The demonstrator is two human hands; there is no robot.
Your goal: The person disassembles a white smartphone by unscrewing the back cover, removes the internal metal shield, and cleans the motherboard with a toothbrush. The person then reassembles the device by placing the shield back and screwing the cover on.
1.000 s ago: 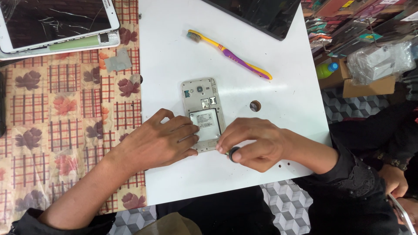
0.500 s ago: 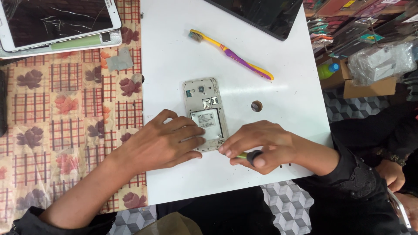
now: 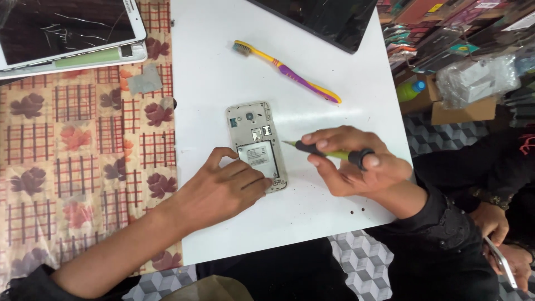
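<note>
A phone with its back cover off (image 3: pixel 253 134) lies face down on the white board (image 3: pixel 223 72). My left hand (image 3: pixel 220 187) rests on the phone's lower left corner and holds it down. My right hand (image 3: pixel 356 164) grips a small green and black screwdriver (image 3: pixel 326 151). Its tip points left and hovers just right of the phone's middle edge. A yellow and purple toothbrush (image 3: pixel 287 71) lies beyond the phone.
A cracked white tablet (image 3: pixel 67 30) sits at the top left on the patterned cloth (image 3: pixel 78 150). A dark screen panel (image 3: pixel 329 19) lies at the board's far edge. Boxes and packets (image 3: pixel 468 83) crowd the right. Another person's hand (image 3: pixel 499 228) holds something at the lower right.
My right hand has lifted from the board beside the phone and turned the screwdriver so its tip points at the phone. The small round part near the phone is now hidden.
</note>
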